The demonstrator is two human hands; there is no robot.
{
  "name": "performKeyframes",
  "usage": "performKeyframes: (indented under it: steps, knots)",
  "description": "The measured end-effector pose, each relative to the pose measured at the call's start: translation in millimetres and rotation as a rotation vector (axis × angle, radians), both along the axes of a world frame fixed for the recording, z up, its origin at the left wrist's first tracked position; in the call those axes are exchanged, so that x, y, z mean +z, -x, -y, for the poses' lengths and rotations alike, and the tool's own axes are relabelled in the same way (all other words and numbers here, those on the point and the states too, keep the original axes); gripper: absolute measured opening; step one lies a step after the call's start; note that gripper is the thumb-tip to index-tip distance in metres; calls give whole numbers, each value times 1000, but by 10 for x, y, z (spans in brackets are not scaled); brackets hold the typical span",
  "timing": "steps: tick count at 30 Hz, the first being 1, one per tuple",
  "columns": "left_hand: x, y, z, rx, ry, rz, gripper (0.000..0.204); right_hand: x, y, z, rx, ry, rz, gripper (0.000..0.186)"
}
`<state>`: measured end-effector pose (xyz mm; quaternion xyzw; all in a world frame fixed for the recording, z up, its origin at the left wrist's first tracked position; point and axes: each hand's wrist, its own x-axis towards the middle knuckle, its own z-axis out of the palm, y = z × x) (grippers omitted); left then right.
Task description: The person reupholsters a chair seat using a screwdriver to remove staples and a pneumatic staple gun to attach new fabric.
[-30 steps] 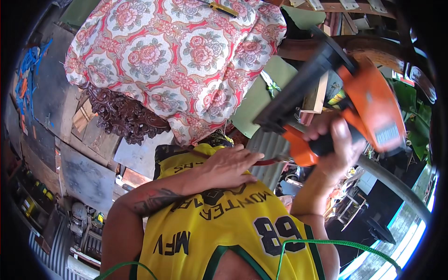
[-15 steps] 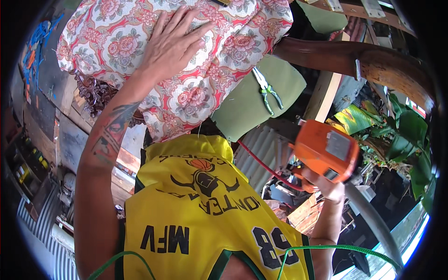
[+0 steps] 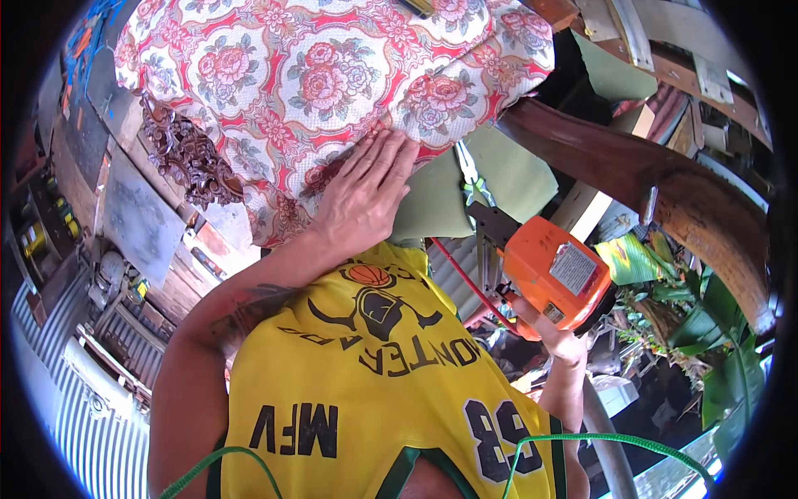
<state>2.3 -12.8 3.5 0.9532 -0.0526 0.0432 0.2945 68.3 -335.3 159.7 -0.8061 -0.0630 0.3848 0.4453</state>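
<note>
White-and-red floral fabric point(image 3: 324, 79) covers a cushioned surface with carved dark wood point(image 3: 187, 158) at its left side. My left hand point(image 3: 366, 187) lies on the fabric's near edge, fingers stretched out close together, palm down. In my right hand point(image 3: 551, 337), to the right, is an orange air staple gun point(image 3: 557, 270). My fingers wrap round its handle, partly hidden behind the body. Its dark nose points up and left, over an olive-green panel point(image 3: 519, 175). Pliers point(image 3: 472, 175) with green-and-black handles lie on that panel, their handles partly covered by the gun's nose.
A red hose point(image 3: 465, 279) runs close to the gun. A curved brown wooden arm point(image 3: 598, 154) reaches across the upper right. Green leaves point(image 3: 723, 333) stand at the right. A dark object point(image 3: 418, 7) rests on the fabric's far part. Corrugated metal sheet point(image 3: 91, 441) shows at lower left.
My left hand has drawn back toward me, from the middle of the fabric to its near edge. The staple gun has shifted left, its nose now over the pliers' handles.
</note>
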Motion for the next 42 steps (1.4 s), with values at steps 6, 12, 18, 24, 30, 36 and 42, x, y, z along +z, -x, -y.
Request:
performKeyframes:
  steps: [6, 12, 18, 24, 30, 36, 42]
  knots:
    - [-216, -121, 167, 172, -172, 107, 54, 73, -337, -302, 185, -1, 84, 41]
    - [-272, -83, 203, 219, -162, 211, 45, -44, -545, -449, -144, -160, -462, 58]
    - [-253, -32, 257, 277, -71, 217, 37, -167, -730, -1080, 158, 142, -65, 43]
    - [-296, 28, 307, 323, -54, 218, 39, -219, -772, -1514, -18, 58, -171, 7]
    - [-359, 75, 331, 334, -32, 249, 41, -341, -771, -1739, 150, 170, 50, 28]
    - [-386, 109, 353, 355, -63, 256, 42, -417, -773, -1873, 162, 233, 12, 26]
    - [-443, 134, 354, 336, -73, 240, 42, -422, -775, -2033, 173, 305, 34, 25]
